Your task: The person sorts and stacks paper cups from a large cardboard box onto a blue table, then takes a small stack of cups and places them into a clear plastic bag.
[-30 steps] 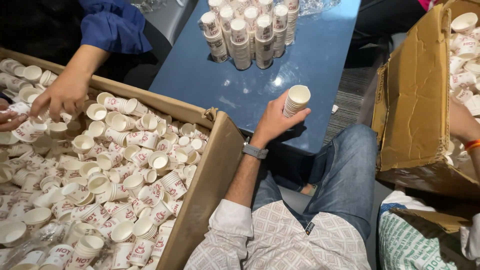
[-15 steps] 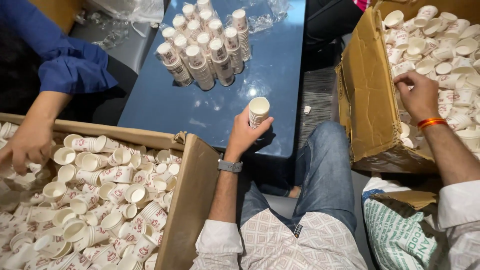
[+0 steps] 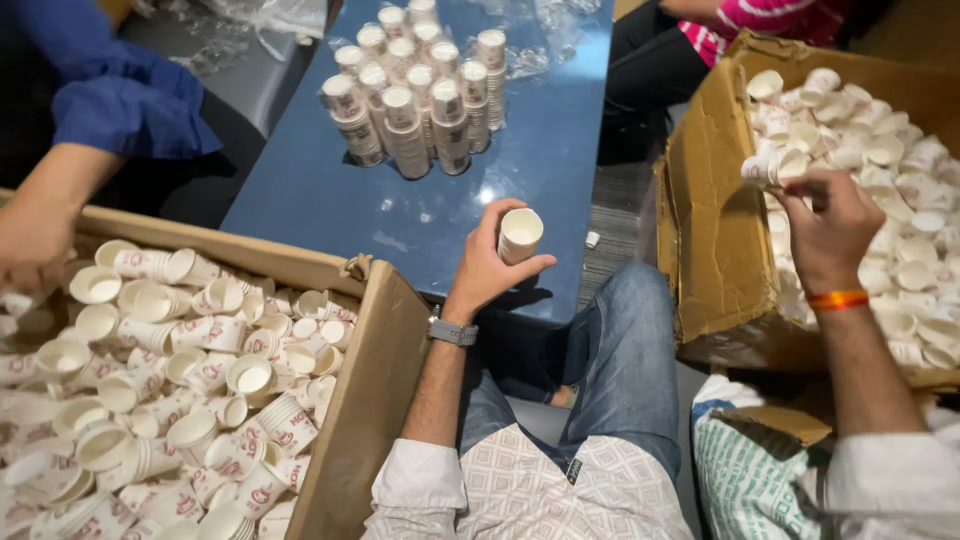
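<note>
A small stack of paper cups [image 3: 520,235] is held upright, mouth up, in the left hand [image 3: 485,270], above the near edge of the blue table [image 3: 300,200]. The left hand is curled round the stack: the thumb is pressed against the near side, the fingers are wrapped behind, so the hand is closed on it, not flat. A grey watch [image 3: 453,332] is worn on that wrist. The right hand [image 3: 825,225] is raised over the open cardboard box on the right [image 3: 705,215]; a few nested cups [image 3: 765,168] are pinched at its fingertips, the remaining fingers half bent. An orange band [image 3: 838,299] is seen on that wrist. That box is filled with loose white cups. On the left, a second cardboard box [image 3: 365,400] is filled with loose cups lying at all angles, many printed in red. Farther back on the table, a cluster of tall wrapped cup stacks [image 3: 415,90] is stood upright, well apart from the held stack. Crumpled clear plastic [image 3: 270,20] is seen beyond it. Another person's hand [image 3: 30,240], in a blue sleeve, is placed at the far rim of the left box. A third person in a pink striped top [image 3: 770,20] is partly visible at the top right.
</note>
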